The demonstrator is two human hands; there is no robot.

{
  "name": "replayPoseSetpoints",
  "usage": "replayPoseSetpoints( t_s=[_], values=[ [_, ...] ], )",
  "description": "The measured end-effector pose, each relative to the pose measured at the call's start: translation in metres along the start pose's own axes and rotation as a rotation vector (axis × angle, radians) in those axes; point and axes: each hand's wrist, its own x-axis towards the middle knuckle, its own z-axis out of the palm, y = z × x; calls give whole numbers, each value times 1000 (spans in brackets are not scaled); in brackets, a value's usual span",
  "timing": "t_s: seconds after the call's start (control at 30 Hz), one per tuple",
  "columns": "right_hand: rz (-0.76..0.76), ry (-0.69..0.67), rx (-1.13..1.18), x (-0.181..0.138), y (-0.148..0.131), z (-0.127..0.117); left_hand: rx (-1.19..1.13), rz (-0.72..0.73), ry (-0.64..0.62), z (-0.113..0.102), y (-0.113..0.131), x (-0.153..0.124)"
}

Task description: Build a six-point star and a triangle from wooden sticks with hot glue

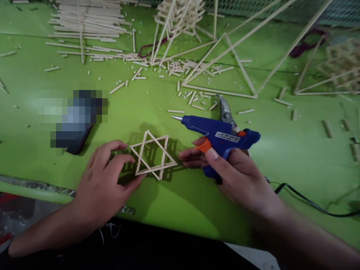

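Observation:
A six-pointed star of thin wooden sticks (152, 155) lies flat on the green table (180, 202), near its front edge. My left hand (105, 180) rests beside the star's left side, fingers spread and curved, fingertips at its left points without gripping it. My right hand (236, 176) is wrapped round the handle of a blue hot glue gun (222, 137) with an orange trigger. Its metal nozzle points left, above and to the right of the star. The gun's black cord (309, 202) trails off to the right.
Metal cutters (225, 110) lie just behind the glue gun. A dark phone (80, 140) sits left of the star. Bundles of long sticks (87, 22), stick frames (225, 71) and several cut offcuts (194, 95) cover the back of the table.

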Motion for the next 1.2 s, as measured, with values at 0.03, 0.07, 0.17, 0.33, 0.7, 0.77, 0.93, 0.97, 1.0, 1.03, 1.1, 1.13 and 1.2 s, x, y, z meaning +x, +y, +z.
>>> replayPoseSetpoints(
  t_s=[0.03, 0.07, 0.17, 0.33, 0.7, 0.77, 0.93, 0.97, 1.0, 1.03, 1.1, 1.13, 1.2],
  values=[
    [10, -26, -4, 0, -1, 1, 0, 7, -1, 0, -1, 0],
    [20, -53, -9, -1, -1, 2, -6, 13, 1, 1, -2, 0],
    [21, -105, -49, -5, -3, 5, -22, 40, 7, 0, -4, 1],
    [8, -112, -139, -10, -5, 5, -60, 79, 14, -4, -3, 4],
    [18, -89, -216, -15, -6, 5, -35, 158, 64, -5, -2, 3],
    [17, -90, -283, -15, -7, 4, -15, 163, 67, -5, -2, 2],
    [-125, -27, -450, -16, -12, 3, 8, 172, 65, -5, -1, -1],
    [-165, -11, -444, -17, -12, 2, 5, 166, 66, -5, -1, -2],
    [-188, -1, -423, -19, -12, 2, 1, 158, 66, -5, 0, -3],
    [-203, 14, -395, -20, -12, 2, -3, 149, 63, -5, 0, -4],
    [-197, 31, -336, -23, -10, 2, -8, 134, 46, -6, 0, -5],
    [-178, 24, -302, -24, -8, 2, -8, 129, 39, -7, 0, -5],
    [-131, -3, -235, -25, -6, 4, -9, 124, 28, -7, 0, -6]
  ],
)
